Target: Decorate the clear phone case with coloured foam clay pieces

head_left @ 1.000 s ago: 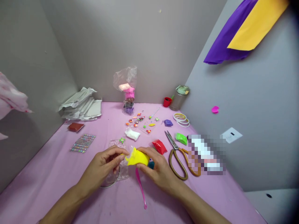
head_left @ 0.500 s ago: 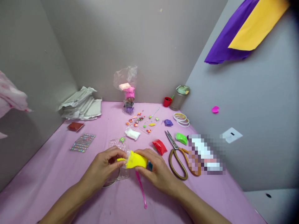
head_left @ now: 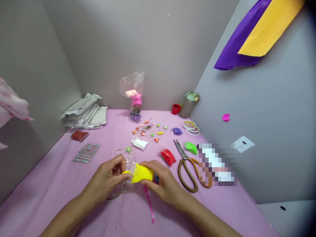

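Yellow packet (head_left: 143, 173) had come nearer to the front edge of the table (head_left: 118, 217); right hand (head_left: 163, 178) gripped it, left hand (head_left: 110, 173) pinched its end; unwrapping seemed underway, next needing gentle pull.

Held packet (head_left: 143, 173) bright yellow. Tablecloth (head_left: 111, 220) plain lilac-pink. Scissors (head_left: 183, 153): silvery blades, one bronze handle, one orange-brown. Thin stick (head_left: 149, 204) hot pink. Gem sheet (head_left: 87, 153): rows of glittering multicoloured dots. Cup (head_left: 175, 109) red; bottle (head_left: 185, 110) smoky grey, lid (head_left: 192, 96) pale green. Rings (head_left: 190, 129) white, yellow inside. One wall sheet (head_left: 229, 54) purple, other (head_left: 269, 31) golden yellow.
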`<state>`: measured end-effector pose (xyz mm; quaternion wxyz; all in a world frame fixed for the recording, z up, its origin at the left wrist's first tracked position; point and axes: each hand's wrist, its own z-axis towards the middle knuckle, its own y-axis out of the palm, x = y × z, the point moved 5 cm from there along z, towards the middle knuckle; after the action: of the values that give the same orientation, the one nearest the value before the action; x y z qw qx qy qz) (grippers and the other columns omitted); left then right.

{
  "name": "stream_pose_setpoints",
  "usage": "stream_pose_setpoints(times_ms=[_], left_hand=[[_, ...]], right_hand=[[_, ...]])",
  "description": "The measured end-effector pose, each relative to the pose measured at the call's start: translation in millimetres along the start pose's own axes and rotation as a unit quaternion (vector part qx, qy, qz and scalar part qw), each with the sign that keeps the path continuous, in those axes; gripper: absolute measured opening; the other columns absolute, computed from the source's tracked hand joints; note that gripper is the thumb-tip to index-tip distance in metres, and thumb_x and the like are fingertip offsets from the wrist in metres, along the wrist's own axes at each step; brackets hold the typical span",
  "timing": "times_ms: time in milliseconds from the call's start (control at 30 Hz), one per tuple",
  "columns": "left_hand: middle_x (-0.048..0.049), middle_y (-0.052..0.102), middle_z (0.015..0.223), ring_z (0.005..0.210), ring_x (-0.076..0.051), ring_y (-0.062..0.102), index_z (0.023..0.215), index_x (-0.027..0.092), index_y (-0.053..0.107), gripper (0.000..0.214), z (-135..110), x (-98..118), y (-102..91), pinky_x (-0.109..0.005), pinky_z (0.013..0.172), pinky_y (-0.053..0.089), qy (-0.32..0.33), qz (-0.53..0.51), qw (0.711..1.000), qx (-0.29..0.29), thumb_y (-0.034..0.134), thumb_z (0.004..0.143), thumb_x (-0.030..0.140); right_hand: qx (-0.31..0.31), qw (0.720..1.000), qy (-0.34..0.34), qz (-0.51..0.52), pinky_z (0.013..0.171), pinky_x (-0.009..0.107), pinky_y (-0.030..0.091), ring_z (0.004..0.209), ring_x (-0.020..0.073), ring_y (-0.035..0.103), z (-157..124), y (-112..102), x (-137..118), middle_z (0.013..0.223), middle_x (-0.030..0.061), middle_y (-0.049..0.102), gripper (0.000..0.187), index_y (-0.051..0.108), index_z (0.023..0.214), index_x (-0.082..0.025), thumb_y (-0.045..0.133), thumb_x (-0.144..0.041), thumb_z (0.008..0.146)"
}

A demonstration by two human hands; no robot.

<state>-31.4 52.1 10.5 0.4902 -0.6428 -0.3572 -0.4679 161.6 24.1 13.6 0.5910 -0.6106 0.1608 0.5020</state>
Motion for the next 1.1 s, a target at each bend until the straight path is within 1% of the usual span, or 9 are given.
stream_pose_setpoints(times_ms=[133, 300, 367, 600, 800, 900, 967, 1033, 1100], left_hand=[[0.0049, 0.048, 0.065, 0.061, -0.015, 0.043, 0.066, 0.021, 0.052, 0.021, -1, 6, 0.5, -0.026, 0.057, 0.034, 0.020, -0.002, 1.000, -0.012, 0.070, 0.072, 0.030], [-0.0008, 0.062, 0.077, 0.075, -0.020, 0.057, 0.074, 0.021, 0.064, 0.010, -2, 13, -0.4, -0.030, 0.070, 0.043, 0.094, 0.031, 0.994, -0.036, 0.067, 0.082, 0.028], [-0.0016, 0.065, 0.080, 0.078, -0.021, 0.060, 0.078, 0.022, 0.067, 0.010, -3, 13, -1.2, -0.031, 0.073, 0.045, 0.102, 0.036, 0.993, -0.037, 0.066, 0.085, 0.029], [-0.0023, 0.072, 0.091, 0.087, -0.022, 0.068, 0.094, 0.024, 0.067, 0.012, -7, 11, -3.8, -0.033, 0.082, 0.050, 0.088, 0.000, 0.996, 0.007, 0.067, 0.086, 0.033], [0.0008, 0.071, 0.086, 0.086, -0.020, 0.068, 0.120, 0.027, 0.059, 0.034, -6, 6, 1.5, -0.033, 0.085, 0.050, 0.086, -0.027, 0.996, -0.008, 0.066, 0.087, 0.025], [0.0027, 0.064, 0.086, 0.085, -0.018, 0.066, 0.119, 0.027, 0.060, 0.036, -3, 4, 2.2, -0.032, 0.084, 0.051, 0.072, -0.053, 0.996, 0.005, 0.069, 0.084, 0.023], [0.0012, 0.063, 0.093, 0.089, -0.019, 0.066, 0.118, 0.027, 0.060, 0.036, -2, 0, 2.0, -0.032, 0.084, 0.052, 0.053, -0.074, 0.996, 0.012, 0.071, 0.083, 0.025], [-0.0017, 0.064, 0.100, 0.093, -0.020, 0.066, 0.114, 0.025, 0.062, 0.031, -1, -4, 4.3, -0.033, 0.084, 0.052, 0.032, -0.088, 0.995, -0.015, 0.071, 0.085, 0.031], [-0.0033, 0.067, 0.098, 0.091, -0.021, 0.065, 0.106, 0.023, 0.066, 0.022, -1, -6, 8.1, -0.032, 0.082, 0.050, 0.020, -0.092, 0.993, -0.064, 0.069, 0.088, 0.036]], right_hand=[[-0.002, 1.000, 0.006, -0.003, 0.092, 0.036, 0.049, 0.104, 0.0222, 0.062, 0, 0, -3, 0.114, 0.0061, 0.069, 0.037, 0.062, 0.128, -0.025, 0.069, -0.027, 0.091], [0.007, 1.000, 0.007, 0.005, 0.096, 0.039, 0.049, 0.108, 0.0239, 0.062, 1, 0, -1, 0.119, 0.0074, 0.069, 0.039, 0.063, 0.128, -0.024, 0.071, -0.029, 0.090], [0.017, 1.000, 0.005, 0.010, 0.097, 0.039, 0.049, 0.110, 0.0242, 0.063, 1, -1, 0, 0.120, 0.0076, 0.069, 0.039, 0.064, 0.128, -0.024, 0.071, -0.030, 0.090], [0.055, 0.998, -0.002, 0.031, 0.093, 0.036, 0.049, 0.106, 0.0222, 0.063, 1, -5, 2, 0.117, 0.0059, 0.069, 0.038, 0.063, 0.127, -0.025, 0.070, -0.025, 0.090], [0.060, 0.998, -0.013, 0.025, 0.090, 0.036, 0.050, 0.102, 0.0226, 0.063, 1, -3, 3, 0.113, 0.0065, 0.069, 0.038, 0.063, 0.126, -0.024, 0.070, -0.026, 0.089], [0.061, 0.998, -0.021, 0.021, 0.091, 0.036, 0.049, 0.104, 0.0227, 0.063, 1, -2, 5, 0.114, 0.0063, 0.069, 0.037, 0.063, 0.126, -0.024, 0.069, -0.024, 0.090], [0.066, 0.997, -0.024, 0.021, 0.092, 0.036, 0.049, 0.104, 0.0223, 0.062, 1, -3, 5, 0.115, 0.0059, 0.068, 0.038, 0.062, 0.127, -0.025, 0.068, -0.023, 0.090], [0.071, 0.997, -0.026, 0.022, 0.092, 0.036, 0.049, 0.105, 0.0222, 0.062, 1, -4, 4, 0.116, 0.0057, 0.068, 0.038, 0.061, 0.128, -0.026, 0.068, -0.022, 0.090], [0.074, 0.997, -0.032, 0.020, 0.092, 0.036, 0.049, 0.104, 0.0224, 0.062, 1, -5, 2, 0.115, 0.0060, 0.068, 0.038, 0.061, 0.127, -0.025, 0.068, -0.021, 0.090]])
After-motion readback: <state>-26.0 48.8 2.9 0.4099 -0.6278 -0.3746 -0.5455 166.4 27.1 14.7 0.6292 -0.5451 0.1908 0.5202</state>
